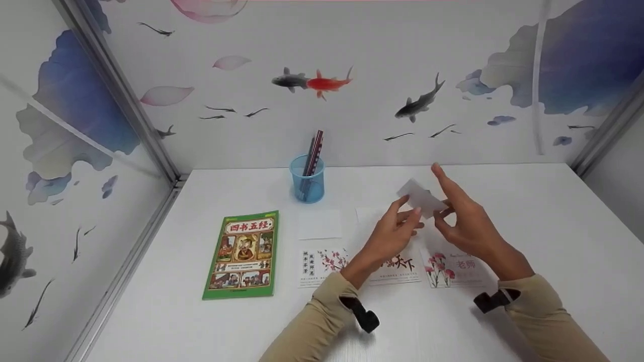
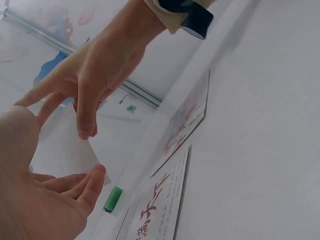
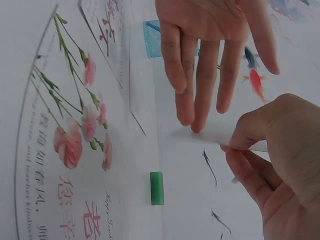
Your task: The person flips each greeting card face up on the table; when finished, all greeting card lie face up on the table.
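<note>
A small white piece of paper (image 1: pixel 425 198) is raised above the table between the two hands. My right hand (image 1: pixel 470 221) pinches its edge between thumb and fingers, as the right wrist view shows (image 3: pixel 287 160). My left hand (image 1: pixel 387 236) has its fingertips against the paper, the fingers nearly straight and the thumb apart from it in the right wrist view. Below the hands lie a card with red characters (image 1: pixel 402 269) and a carnation card (image 1: pixel 445 269). Farther left is a plum blossom card (image 1: pixel 322 264), partly covered by my left wrist.
A green-covered book (image 1: pixel 241 256) lies at left. Behind it stands a blue mesh pen holder (image 1: pixel 308 188) with several pencils. A blank white sheet (image 1: pixel 319 224) lies above the blossom card. A small green block (image 3: pixel 157 188) rests on the table, hidden in the head view.
</note>
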Action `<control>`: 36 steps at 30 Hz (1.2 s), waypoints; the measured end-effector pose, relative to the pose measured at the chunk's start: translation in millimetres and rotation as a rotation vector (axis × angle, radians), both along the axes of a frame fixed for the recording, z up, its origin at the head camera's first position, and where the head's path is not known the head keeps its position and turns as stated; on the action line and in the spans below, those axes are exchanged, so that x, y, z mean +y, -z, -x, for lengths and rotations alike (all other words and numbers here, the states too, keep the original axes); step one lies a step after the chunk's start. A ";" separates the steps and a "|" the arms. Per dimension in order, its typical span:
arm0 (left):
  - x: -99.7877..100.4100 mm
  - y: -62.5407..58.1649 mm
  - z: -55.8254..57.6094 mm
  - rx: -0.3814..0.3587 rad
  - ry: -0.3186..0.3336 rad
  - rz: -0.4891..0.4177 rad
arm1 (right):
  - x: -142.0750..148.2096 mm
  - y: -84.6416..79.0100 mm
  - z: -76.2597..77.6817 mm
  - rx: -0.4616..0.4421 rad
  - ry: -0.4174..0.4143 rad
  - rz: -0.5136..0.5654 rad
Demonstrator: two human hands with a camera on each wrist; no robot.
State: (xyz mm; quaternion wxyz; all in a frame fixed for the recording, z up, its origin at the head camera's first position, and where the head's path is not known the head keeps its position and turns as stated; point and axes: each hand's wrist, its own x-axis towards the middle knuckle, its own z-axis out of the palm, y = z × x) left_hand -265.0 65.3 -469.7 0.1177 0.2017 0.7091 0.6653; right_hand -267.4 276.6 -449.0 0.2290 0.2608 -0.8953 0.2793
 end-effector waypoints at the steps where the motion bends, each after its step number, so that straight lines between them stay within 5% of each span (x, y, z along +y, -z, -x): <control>1: 0.2 -0.6 0.4 -0.039 0.005 -0.038 | -2.1 0.5 -1.0 0.005 -0.005 -0.009; 5: -0.6 -0.2 1.9 -0.136 0.010 -0.139 | -7.1 5.7 -3.4 -0.016 -0.090 -0.030; 11: -3.1 5.7 6.2 -0.147 -0.035 -0.206 | -6.7 13.4 -3.6 -0.224 -0.146 -0.013; 14: -4.7 9.0 8.1 -0.166 -0.056 -0.215 | -5.1 14.6 -2.8 -0.280 -0.124 -0.002; 20: -7.4 12.3 8.3 -0.161 0.000 -0.156 | 0.7 14.7 0.8 -0.239 -0.074 0.006; 26: -7.7 14.5 9.2 -0.153 0.027 -0.159 | 5.5 11.2 2.6 -0.305 0.065 0.013; 32: -5.3 14.0 8.8 -0.215 -0.035 -0.246 | 10.7 7.8 3.1 -0.372 0.196 0.020; 36: -5.4 15.1 9.2 -0.183 -0.087 -0.202 | 13.8 7.8 4.2 -0.356 0.204 0.027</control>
